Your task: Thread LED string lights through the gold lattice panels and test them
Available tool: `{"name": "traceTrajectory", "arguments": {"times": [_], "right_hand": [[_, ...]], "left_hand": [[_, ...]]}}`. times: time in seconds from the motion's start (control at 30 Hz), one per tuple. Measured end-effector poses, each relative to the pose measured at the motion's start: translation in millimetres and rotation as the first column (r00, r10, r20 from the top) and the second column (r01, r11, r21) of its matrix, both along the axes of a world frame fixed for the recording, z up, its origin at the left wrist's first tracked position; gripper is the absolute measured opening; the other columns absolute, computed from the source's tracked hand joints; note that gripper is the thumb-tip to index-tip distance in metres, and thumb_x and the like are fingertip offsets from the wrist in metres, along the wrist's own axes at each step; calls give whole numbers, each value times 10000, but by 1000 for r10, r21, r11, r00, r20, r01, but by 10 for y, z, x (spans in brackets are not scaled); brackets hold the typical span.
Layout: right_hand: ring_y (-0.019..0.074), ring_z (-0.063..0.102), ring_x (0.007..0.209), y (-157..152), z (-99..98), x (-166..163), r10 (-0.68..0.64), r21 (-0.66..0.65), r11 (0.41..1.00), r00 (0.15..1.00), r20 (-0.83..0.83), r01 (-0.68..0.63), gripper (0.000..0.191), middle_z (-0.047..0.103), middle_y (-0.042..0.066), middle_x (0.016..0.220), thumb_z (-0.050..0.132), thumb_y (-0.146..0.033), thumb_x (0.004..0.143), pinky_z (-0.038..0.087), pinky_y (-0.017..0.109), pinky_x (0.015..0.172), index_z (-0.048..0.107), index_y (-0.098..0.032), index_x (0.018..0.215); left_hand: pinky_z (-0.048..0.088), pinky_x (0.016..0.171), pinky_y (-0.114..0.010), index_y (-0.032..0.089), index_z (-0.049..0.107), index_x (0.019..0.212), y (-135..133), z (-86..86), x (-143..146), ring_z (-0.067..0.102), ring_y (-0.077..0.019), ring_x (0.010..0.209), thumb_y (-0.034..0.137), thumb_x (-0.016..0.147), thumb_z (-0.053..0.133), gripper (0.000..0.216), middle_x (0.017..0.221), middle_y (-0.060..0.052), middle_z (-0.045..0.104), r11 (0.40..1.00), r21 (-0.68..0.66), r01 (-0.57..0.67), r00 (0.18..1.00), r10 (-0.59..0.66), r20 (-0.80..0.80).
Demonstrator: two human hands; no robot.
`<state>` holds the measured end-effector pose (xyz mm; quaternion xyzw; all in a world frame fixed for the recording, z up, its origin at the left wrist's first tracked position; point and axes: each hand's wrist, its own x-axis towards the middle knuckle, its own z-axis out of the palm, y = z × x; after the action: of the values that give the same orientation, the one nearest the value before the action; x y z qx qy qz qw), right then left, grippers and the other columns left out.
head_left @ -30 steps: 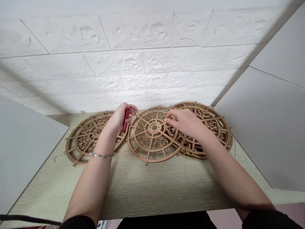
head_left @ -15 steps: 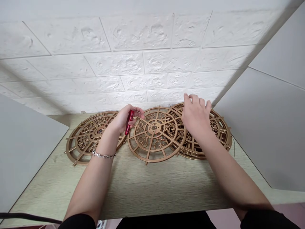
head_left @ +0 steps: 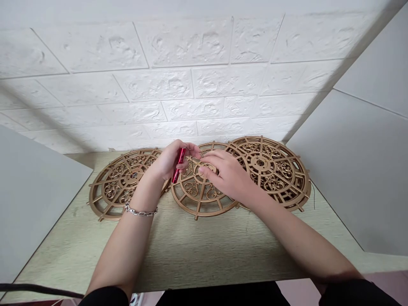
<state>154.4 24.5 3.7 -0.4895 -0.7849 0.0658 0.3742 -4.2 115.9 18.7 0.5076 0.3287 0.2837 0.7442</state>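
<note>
Three round gold lattice discs lie in a row on a pale wooden table (head_left: 191,250). My left hand (head_left: 168,161) is closed round a small red cylinder (head_left: 178,165), held over the gap between the left disc (head_left: 111,187) and the middle disc (head_left: 199,197). A thin wire runs from the cylinder toward the middle disc's hub. My right hand (head_left: 226,176) lies over the middle disc's centre, fingers together and pointing left toward the red cylinder; whether it pinches the wire is hidden. The right disc (head_left: 270,170) partly overlaps the middle one.
A white brick-pattern wall (head_left: 178,85) stands right behind the discs. Grey panels close in the table on the left (head_left: 28,199) and right (head_left: 360,170). A black cable (head_left: 35,291) crosses the near left corner. A thin dark wire hangs at the right disc's edge.
My right hand has come back from the far edge of the right disc to the middle disc's hub, close to my left hand. The left hand tilted the red cylinder slightly.
</note>
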Motion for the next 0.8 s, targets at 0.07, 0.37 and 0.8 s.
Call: {"name": "traceTrajectory", "arguments": {"times": [0.07, 0.37, 0.8], "right_hand": [[185, 542, 951, 17, -75, -38, -8, -18, 1000, 999, 33, 8, 272, 608, 57, 1011, 511, -397, 845, 343, 380, 920, 640, -180, 947], [160, 556, 874, 51, -215, -145, -78, -94, 994, 985, -153, 64, 94, 614, 18, 856, 590, -246, 800, 352, 341, 833, 661, -201, 758], [136, 586, 906, 49, -28, -1, -70, -331, 933, 835, -546, -138, 262, 627, 64, 990, 499, -364, 849, 482, 273, 756, 571, -167, 1006]], "left_hand": [[252, 277, -182, 121, 607, 748, -32, 15, 17, 279, -34, 291, 209, 689, 411, 223, 762, -112, 611, 1000, -18, 12, 1000, -12, 15], [245, 268, -191, 131, 607, 790, -105, 37, 63, 276, -35, 290, 198, 700, 394, 240, 824, -104, 624, 999, 37, 19, 999, -21, 36], [242, 285, -198, 129, 605, 850, -91, -6, 89, 275, -27, 294, 226, 724, 385, 271, 892, -97, 623, 985, 139, -106, 994, 105, 17]]}}
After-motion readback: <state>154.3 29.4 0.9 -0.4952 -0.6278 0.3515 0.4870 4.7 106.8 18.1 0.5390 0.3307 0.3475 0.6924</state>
